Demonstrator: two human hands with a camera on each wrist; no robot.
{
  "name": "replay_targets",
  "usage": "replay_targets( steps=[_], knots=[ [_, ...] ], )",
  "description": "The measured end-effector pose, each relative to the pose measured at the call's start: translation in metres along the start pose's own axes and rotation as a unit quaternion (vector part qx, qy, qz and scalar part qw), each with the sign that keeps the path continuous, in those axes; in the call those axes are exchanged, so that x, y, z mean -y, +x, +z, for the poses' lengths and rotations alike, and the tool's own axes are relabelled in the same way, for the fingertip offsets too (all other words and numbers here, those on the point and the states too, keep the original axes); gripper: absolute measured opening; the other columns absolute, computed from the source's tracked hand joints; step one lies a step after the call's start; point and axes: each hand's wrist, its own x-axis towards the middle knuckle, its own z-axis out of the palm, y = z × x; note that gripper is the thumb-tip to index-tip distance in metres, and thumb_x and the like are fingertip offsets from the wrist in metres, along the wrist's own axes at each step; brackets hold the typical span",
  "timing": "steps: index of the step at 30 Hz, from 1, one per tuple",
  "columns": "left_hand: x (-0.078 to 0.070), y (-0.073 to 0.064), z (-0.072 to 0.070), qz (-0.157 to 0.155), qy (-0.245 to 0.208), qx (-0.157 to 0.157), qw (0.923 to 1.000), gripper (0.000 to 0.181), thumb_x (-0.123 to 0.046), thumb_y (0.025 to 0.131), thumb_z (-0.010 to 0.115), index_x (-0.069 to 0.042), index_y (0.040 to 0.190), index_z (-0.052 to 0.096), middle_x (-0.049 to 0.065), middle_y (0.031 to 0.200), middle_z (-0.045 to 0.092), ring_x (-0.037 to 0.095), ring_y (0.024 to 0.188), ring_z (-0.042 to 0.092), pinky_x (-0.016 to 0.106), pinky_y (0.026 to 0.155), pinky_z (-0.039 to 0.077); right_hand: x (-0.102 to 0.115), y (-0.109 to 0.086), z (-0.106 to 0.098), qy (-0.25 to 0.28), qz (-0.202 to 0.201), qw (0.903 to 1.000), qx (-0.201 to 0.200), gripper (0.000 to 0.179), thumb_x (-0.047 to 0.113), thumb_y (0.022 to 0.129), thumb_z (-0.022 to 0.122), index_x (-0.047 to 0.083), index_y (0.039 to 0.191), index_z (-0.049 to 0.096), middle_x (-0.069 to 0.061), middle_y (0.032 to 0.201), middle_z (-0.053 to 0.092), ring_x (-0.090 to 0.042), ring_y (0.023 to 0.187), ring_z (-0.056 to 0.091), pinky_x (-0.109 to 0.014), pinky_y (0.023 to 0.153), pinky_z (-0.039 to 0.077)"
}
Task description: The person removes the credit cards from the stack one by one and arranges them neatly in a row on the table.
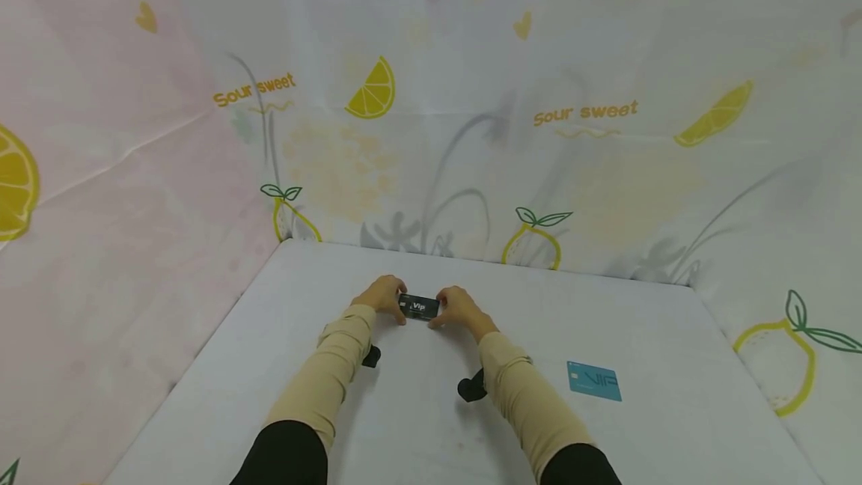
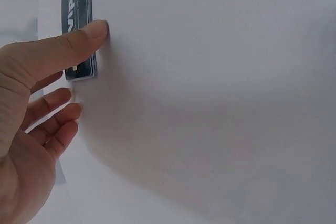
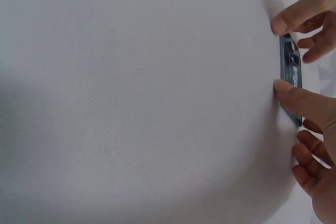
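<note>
A black card printed with "VIP" (image 1: 419, 307) lies face up between both hands, towards the far side of the white table. Its long edge shows thin layers in the left wrist view, like cards stacked together. My left hand (image 1: 385, 296) pinches the left end, with the thumb (image 2: 86, 40) across the near edge and the fingers at the far side. At the opposite end, my right hand (image 1: 461, 309) grips it the same way, its thumb (image 3: 299, 98) on the near edge. The fingers partly cover both ends of the card.
A blue card with "VIP" lettering (image 1: 594, 381) lies flat to the right of the right forearm. Black wrist-worn devices (image 1: 473, 386) hang beneath the sleeves. Lemon-printed cloth walls (image 1: 431, 171) rise behind and beside the white tabletop (image 1: 417, 425).
</note>
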Motion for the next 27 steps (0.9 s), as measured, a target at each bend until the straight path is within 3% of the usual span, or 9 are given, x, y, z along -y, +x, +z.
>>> replay_targets(
  steps=[4,14,20,27],
  knots=[
    [-0.0037,0.0012,-0.0013,-0.015,0.002,0.010,0.9998,0.061,-0.012,0.059,0.089,-0.001,0.113,0.063,0.013,0.105,0.060,0.025,0.098,0.055,0.039,0.092,0.045,0.0037,-0.0009,-0.0020,-0.010,0.005,0.9999,0.009,0.052,0.017,0.065,0.086,-0.007,0.105,0.064,-0.012,0.094,0.062,-0.022,0.087,0.054,-0.037,0.085,0.046],
    [-0.0052,0.0006,0.0003,-0.016,-0.003,0.000,0.9999,0.055,-0.012,0.062,0.087,0.000,0.111,0.065,0.017,0.118,0.057,0.030,0.112,0.052,0.041,0.098,0.041,0.0027,-0.0011,-0.0014,-0.022,-0.008,0.9997,0.005,0.050,0.018,0.067,0.084,-0.007,0.105,0.063,-0.013,0.095,0.062,-0.024,0.088,0.054,-0.037,0.085,0.045],
    [-0.0060,0.0026,0.0014,-0.022,-0.004,0.002,0.9997,0.052,-0.010,0.063,0.086,-0.001,0.110,0.065,0.016,0.117,0.057,0.028,0.109,0.052,0.040,0.096,0.043,0.0001,-0.0013,-0.0006,-0.007,-0.017,0.9998,0.000,0.049,0.017,0.066,0.084,-0.008,0.103,0.062,-0.016,0.095,0.061,-0.027,0.090,0.055,-0.041,0.086,0.045],
    [-0.0084,0.0002,0.0024,-0.027,-0.004,0.001,0.9996,0.052,-0.009,0.062,0.087,-0.003,0.109,0.065,0.016,0.117,0.057,0.027,0.107,0.052,0.041,0.095,0.043,-0.0015,-0.0025,0.0019,0.022,0.002,0.9998,-0.003,0.051,0.014,0.064,0.085,-0.008,0.101,0.059,-0.015,0.096,0.061,-0.025,0.090,0.055,-0.037,0.087,0.045]
  ],
)
